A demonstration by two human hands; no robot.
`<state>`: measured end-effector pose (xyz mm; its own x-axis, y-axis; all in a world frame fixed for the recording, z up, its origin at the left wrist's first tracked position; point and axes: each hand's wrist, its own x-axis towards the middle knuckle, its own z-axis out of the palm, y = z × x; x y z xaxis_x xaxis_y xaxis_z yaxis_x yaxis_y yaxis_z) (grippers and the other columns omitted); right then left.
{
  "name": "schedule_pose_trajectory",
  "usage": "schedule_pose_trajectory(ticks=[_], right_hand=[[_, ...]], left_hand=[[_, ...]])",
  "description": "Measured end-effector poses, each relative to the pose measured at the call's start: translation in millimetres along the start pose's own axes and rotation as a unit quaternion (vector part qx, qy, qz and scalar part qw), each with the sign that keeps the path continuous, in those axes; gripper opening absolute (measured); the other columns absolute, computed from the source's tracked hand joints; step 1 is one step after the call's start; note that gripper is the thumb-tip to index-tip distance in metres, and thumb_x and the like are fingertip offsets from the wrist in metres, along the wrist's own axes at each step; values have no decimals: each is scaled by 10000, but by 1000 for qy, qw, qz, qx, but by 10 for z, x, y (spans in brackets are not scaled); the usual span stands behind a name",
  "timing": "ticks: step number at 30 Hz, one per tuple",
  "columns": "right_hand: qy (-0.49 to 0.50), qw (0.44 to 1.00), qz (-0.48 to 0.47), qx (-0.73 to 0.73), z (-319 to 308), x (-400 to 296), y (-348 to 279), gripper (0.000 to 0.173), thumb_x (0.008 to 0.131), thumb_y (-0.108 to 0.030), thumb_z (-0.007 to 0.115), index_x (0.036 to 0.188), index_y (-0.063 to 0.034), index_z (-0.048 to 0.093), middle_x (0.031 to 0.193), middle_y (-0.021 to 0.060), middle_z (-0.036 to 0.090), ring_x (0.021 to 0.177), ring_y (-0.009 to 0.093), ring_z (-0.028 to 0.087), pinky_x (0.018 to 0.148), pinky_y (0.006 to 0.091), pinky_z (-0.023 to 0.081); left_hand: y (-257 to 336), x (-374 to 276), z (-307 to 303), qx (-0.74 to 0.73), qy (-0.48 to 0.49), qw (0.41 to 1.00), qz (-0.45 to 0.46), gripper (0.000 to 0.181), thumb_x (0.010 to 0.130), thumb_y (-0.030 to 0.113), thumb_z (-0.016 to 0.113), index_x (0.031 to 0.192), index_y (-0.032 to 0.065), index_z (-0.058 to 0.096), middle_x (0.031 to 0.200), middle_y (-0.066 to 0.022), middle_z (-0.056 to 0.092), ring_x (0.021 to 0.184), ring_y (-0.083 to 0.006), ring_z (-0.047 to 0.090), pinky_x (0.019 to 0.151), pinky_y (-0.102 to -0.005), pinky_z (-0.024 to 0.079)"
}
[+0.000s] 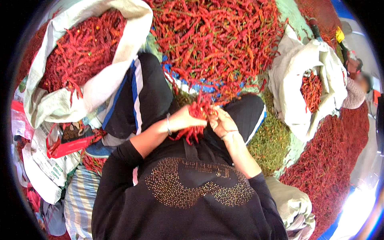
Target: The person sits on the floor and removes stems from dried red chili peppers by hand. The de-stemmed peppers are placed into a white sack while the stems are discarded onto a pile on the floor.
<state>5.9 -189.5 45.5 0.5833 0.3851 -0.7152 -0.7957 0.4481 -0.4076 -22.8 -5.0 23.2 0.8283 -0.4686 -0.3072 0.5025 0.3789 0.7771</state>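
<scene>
My left hand [183, 120] is closed around a bunch of red dried chillies [193, 135], whose tips hang out below it. At the top of that bunch, my right hand [221, 121] has its fingertips pinched near the stem ends; whether a stem is between them is too small to tell. Both hands are over my lap, between my bent knees. Just beyond them lies a large heap of red chillies with green stems [216, 45], on a blue and white sheet [192, 85].
An open white woven sack [105, 97] of chillies stands at the left, another white sack [288, 90] at the right. Green stem scraps [270, 147] lie beside my right knee. More chillies [327, 168] cover the floor at right, where another person [355, 93] is. A red bag [70, 145] sits left.
</scene>
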Motion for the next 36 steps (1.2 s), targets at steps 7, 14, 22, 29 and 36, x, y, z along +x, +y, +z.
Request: schedule_pose_trajectory(ticks=[7, 14, 22, 29, 36], right_hand=[[-17, 558, -298, -774, -235, 132, -215, 188, 835, -214, 573, 847, -33, 621, 807, 196, 615, 744, 362, 604, 665, 431, 482], [-22, 583, -272, -765, -328, 63, 2, 190, 858, -209, 518, 938, -63, 607, 898, 173, 595, 817, 354, 594, 730, 437, 479], [-73, 561, -224, -794, -329, -31, 127, 176, 840, -186, 521, 936, -66, 606, 918, 159, 594, 838, 344, 595, 748, 426, 480], [-101, 538, -212, -810, -356, 12, 187, 184, 824, -192, 525, 941, -73, 602, 923, 150, 594, 864, 337, 591, 749, 426, 483], [-106, 567, -190, -795, -470, 109, 292, 196, 819, -193, 512, 921, -62, 617, 931, 177, 598, 855, 348, 592, 752, 429, 480]], left_hand=[[731, -233, -69, -199, 74, 977, 33, 152, 828, 39, 615, 972, 16, 572, 878, -57, 618, 815, -169, 612, 734, -304, 499], [2396, -1284, -653, 57, 329, 920, 207, 241, 849, 188, 591, 986, -10, 573, 915, -107, 626, 837, -195, 617, 774, -332, 494], [3145, -1779, -1388, 459, 542, 626, 321, 189, 825, 133, 659, 952, 4, 603, 871, -75, 639, 768, -118, 591, 734, -269, 476], [2149, -1456, -1745, 809, 446, 383, 16, 941, 570, 398, 778, 1310, 14, 342, 1297, -190, 393, 1226, -332, 363, 1020, -482, 267], [2626, -1413, -2484, 781, 527, 328, 67, 618, 794, 354, 612, 1307, 85, 397, 1341, -112, 400, 1257, -304, 337, 1023, -500, 253]])
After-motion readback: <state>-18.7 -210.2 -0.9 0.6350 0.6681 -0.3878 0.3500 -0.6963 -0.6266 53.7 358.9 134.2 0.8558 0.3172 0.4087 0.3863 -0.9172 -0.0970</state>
